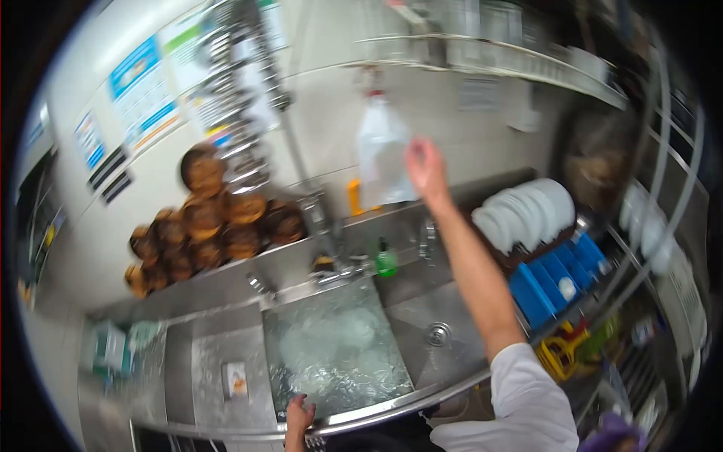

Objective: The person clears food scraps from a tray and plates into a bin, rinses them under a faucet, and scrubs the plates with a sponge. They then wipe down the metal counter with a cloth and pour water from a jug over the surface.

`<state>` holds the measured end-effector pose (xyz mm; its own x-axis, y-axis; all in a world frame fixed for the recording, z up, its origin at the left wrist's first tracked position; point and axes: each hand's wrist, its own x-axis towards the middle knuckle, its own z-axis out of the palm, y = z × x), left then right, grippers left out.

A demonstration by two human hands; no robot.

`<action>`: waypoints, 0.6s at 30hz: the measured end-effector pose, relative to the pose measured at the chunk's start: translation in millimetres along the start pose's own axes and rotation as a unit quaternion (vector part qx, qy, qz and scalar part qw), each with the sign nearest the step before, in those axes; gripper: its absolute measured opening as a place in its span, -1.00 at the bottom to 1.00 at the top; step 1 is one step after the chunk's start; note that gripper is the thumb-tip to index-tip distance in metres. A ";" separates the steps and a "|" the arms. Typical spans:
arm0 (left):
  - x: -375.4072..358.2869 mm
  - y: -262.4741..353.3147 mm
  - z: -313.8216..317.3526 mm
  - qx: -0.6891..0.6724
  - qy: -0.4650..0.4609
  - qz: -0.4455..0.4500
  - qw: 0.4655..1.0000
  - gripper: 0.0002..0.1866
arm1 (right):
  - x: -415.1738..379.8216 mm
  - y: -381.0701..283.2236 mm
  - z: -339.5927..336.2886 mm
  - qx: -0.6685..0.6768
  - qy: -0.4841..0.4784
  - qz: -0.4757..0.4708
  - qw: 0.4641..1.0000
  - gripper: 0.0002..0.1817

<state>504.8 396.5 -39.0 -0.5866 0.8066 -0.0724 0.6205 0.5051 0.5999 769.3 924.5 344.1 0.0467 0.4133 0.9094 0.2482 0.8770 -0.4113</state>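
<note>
My right hand (426,172) is raised at the end of an outstretched arm, beside a white translucent bag (382,154) that hangs on the wall below the rack. Its fingers look curled and blurred, and whether they touch the bag or hold anything cannot be made out. Low in the view, my left hand (300,413) is at the front edge of the middle sink basin (331,346), which is full of water. The fingers of that hand are bent near the rim, and their grip is unclear.
Stacked brown round pieces (203,218) line the ledge at the left. A green bottle (386,258) stands behind the basins. White plates (527,215) and a blue divided bin (559,279) are at the right. A coiled hose (233,98) hangs above, near a wire rack (497,53).
</note>
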 end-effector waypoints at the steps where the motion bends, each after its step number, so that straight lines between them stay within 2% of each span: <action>1: -19.9 -8.8 -2.0 0.022 0.097 0.067 0.993 -0.61 | 30.0 23.6 36.2 -0.072 0.054 -0.074 0.993 -0.57; 2: -35.6 -7.8 -9.4 -0.003 0.165 0.101 0.981 -0.71 | 56.3 15.8 56.2 -0.140 0.031 -0.013 0.990 -0.44; 3: -50.2 -2.7 -12.1 0.023 0.238 0.099 0.966 -0.80 | 75.3 38.7 81.5 -0.181 0.010 -0.044 0.982 -0.39; 4: -54.8 9.8 -16.7 0.009 0.299 0.101 0.949 -0.85 | 91.0 56.0 100.0 -0.217 -0.074 -0.020 0.973 -0.37; 5: -58.6 27.8 -23.0 -0.038 0.311 0.051 0.948 -0.87 | 102.4 83.4 106.2 -0.195 -0.098 -0.075 0.973 -0.37; 6: -62.7 33.4 -21.3 -0.004 0.328 -0.013 0.945 -0.87 | 114.2 110.6 112.0 -0.171 -0.124 -0.128 0.969 -0.37; 8: -60.7 27.0 -18.0 -0.002 0.359 -0.022 0.933 -0.89 | 156.1 157.2 118.9 -0.306 -0.070 -0.081 0.946 -0.38; 9: -61.7 23.6 -18.4 0.006 0.368 -0.034 0.929 -0.89 | 180.6 183.6 112.1 -0.261 -0.067 -0.142 0.953 -0.38; 10: -64.9 21.5 -16.7 0.012 0.369 -0.039 0.928 -0.89 | 197.6 216.8 105.9 -0.294 0.043 -0.284 0.912 -0.43; 11: -65.4 20.7 -17.5 0.013 0.366 -0.051 0.929 -0.88 | 206.1 244.2 100.9 -0.251 0.047 -0.131 0.958 -0.39; 12: -68.0 17.2 -15.7 0.018 0.357 -0.055 0.932 -0.88 | 214.3 270.1 96.7 -0.207 0.064 0.025 0.976 -0.36; 13: -72.2 15.8 -15.1 0.019 0.356 -0.057 0.933 -0.88 | 204.8 267.2 79.5 -0.159 0.027 0.156 0.975 -0.39; 14: -72.3 14.6 -20.3 0.022 0.347 -0.054 0.936 -0.87 | 180.5 248.8 63.5 -0.129 0.033 0.189 0.973 -0.37; 18: -74.8 15.7 -16.0 0.018 0.351 -0.071 0.933 -0.90 | -0.3 139.8 21.4 0.023 0.076 0.203 0.976 -0.29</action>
<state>550.1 339.2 -11.5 -0.8529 0.3371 0.3986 0.5203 0.6113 0.5964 783.3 1052.2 285.0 0.2756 0.6911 0.6682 0.1364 0.6599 -0.7388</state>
